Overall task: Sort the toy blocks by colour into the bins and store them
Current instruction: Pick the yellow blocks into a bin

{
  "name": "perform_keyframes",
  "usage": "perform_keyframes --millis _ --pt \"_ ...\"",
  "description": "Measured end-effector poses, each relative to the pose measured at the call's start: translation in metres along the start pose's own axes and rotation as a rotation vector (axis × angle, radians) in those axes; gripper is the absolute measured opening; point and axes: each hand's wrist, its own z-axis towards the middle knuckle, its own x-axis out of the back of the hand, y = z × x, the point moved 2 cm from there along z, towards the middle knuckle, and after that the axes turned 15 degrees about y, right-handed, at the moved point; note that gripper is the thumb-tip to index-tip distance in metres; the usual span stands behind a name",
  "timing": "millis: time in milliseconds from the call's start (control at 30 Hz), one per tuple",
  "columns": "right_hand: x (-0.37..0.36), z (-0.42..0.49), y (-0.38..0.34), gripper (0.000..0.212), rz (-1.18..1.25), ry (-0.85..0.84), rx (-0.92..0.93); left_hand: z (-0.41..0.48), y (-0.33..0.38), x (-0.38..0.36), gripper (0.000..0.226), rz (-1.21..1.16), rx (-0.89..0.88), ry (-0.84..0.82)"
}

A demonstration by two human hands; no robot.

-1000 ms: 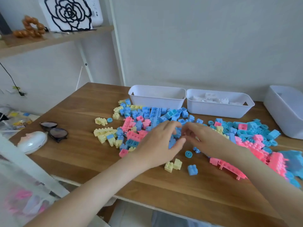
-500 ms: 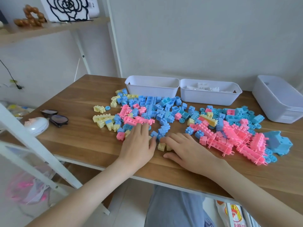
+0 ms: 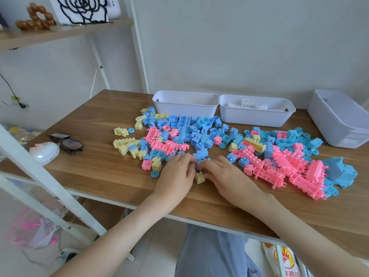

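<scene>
Two hands are meeting at the near edge of the block heap. The left hand (image 3: 175, 176) is lying knuckles-up on the table (image 3: 95, 172) with its fingers bent. The right hand (image 3: 225, 176) is reaching leftward, and its fingertips are meeting the left's over a small blue block (image 3: 199, 166). I am not managing to tell whether either hand is pinching it. A yellow block (image 3: 199, 177) is sitting between the two hands.

The toy blocks (image 3: 199, 134), mixed blue, pink and yellow, are lying across the table behind the hands.

The printed bag (image 3: 285, 262) below the table is showing characters I am failing to read.

Left to right, I am seeing:
- a white device (image 3: 45, 152)
- sunglasses (image 3: 66, 142)
- the left bin (image 3: 185, 105)
- the middle bin (image 3: 257, 116), holding white blocks (image 3: 247, 103)
- the right bin (image 3: 339, 124)
</scene>
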Motion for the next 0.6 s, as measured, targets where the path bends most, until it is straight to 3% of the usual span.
perform_keyframes --millis 167,333,500,600 --pt "0.013 0.008 0.007 0.024 0.041 0.043 -0.133 0.001 0.007 -0.005 0.019 0.03 -0.088 -0.024" --pt "0.042 0.011 0.044 0.018 0.088 0.12 -0.422 -0.006 0.008 -0.013 0.036 0.168 -0.18 -0.128" --pt "0.066 0.005 0.093 0.034 -0.015 0.238 -0.511 -0.004 0.014 -0.018 0.04 0.193 -0.228 -0.183" --pt "0.069 0.007 0.124 0.037 -0.126 0.129 -0.622 0.003 0.024 -0.016 0.034 0.16 -0.255 -0.139"
